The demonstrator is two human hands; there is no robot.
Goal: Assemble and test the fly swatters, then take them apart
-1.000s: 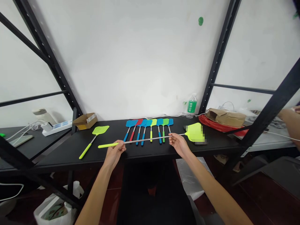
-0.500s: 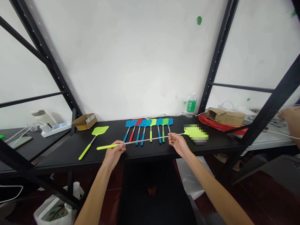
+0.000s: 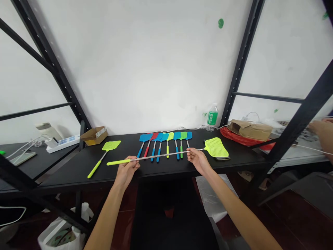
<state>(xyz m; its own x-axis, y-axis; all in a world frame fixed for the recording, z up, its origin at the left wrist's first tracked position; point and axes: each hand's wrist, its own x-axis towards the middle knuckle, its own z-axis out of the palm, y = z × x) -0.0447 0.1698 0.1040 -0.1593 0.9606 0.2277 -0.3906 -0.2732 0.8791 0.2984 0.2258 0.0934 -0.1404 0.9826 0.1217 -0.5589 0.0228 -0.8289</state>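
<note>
I hold a yellow-green fly swatter (image 3: 166, 155) with a long extended metal rod level above the black shelf (image 3: 78, 170). My left hand (image 3: 127, 169) pinches the rod by the yellow handle end. My right hand (image 3: 197, 159) pinches the rod near the mesh head (image 3: 216, 147), which points right. Behind the rod lies a row of several short swatters (image 3: 164, 141) in blue, red, yellow and green. Another yellow-green swatter (image 3: 104, 154) lies alone to the left.
A small cardboard box (image 3: 94, 135) sits at the back left, a water bottle (image 3: 212, 118) at the back right. A brown paper bag (image 3: 251, 129) rests on a red tray. Black rack posts (image 3: 239, 66) frame the shelf. Another person's hand (image 3: 322, 132) shows at the far right.
The swatter has stayed level between my hands; its head has turned slightly. The other person's hand at the right edge has shifted a little.
</note>
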